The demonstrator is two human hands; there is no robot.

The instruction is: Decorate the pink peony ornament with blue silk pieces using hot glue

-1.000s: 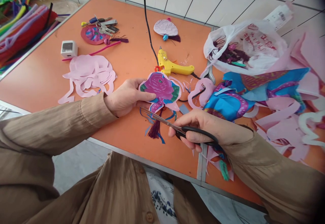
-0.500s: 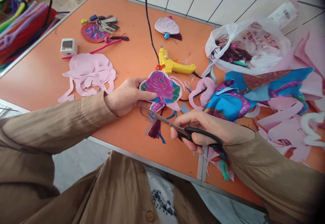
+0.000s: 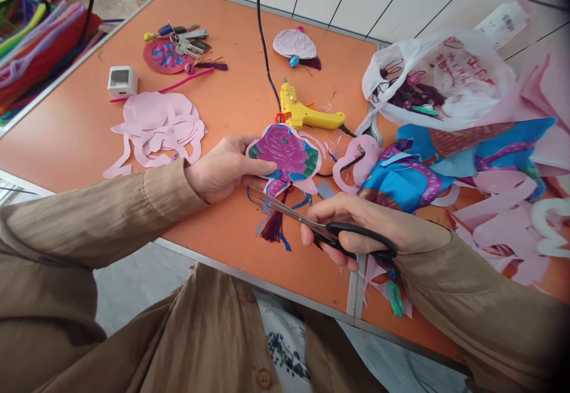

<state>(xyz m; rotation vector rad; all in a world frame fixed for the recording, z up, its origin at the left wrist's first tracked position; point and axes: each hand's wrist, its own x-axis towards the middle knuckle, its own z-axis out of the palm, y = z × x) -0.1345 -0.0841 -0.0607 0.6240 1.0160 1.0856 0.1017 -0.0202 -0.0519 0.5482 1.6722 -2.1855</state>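
Note:
My left hand (image 3: 227,169) pinches a flower-shaped fabric cutout (image 3: 285,152) by its left edge, thumb on top. It shows a magenta rose with green leaves, a pale pink border and a dotted purple strip at the bottom. In my right hand (image 3: 360,224) is a pair of black-handled scissors (image 3: 307,221), blades pointing left just below the cutout's lower edge. The blades look slightly parted; whether they touch the cutout I cannot tell. A dark purple tassel (image 3: 273,227) and thin blue fabric scraps (image 3: 285,241) lie beneath on the table.
A yellow glue gun (image 3: 312,114) with a black cord lies behind the cutout. Pink cut pieces (image 3: 160,123), a white box-shaped device (image 3: 122,81) and keys (image 3: 182,46) are at left. A plastic bag (image 3: 481,78), blue patterned fabric (image 3: 396,182) and pink scraps (image 3: 503,221) crowd the right.
The whole view has shifted very slightly. Both hands, the cutout and the scissors hold nearly the same places.

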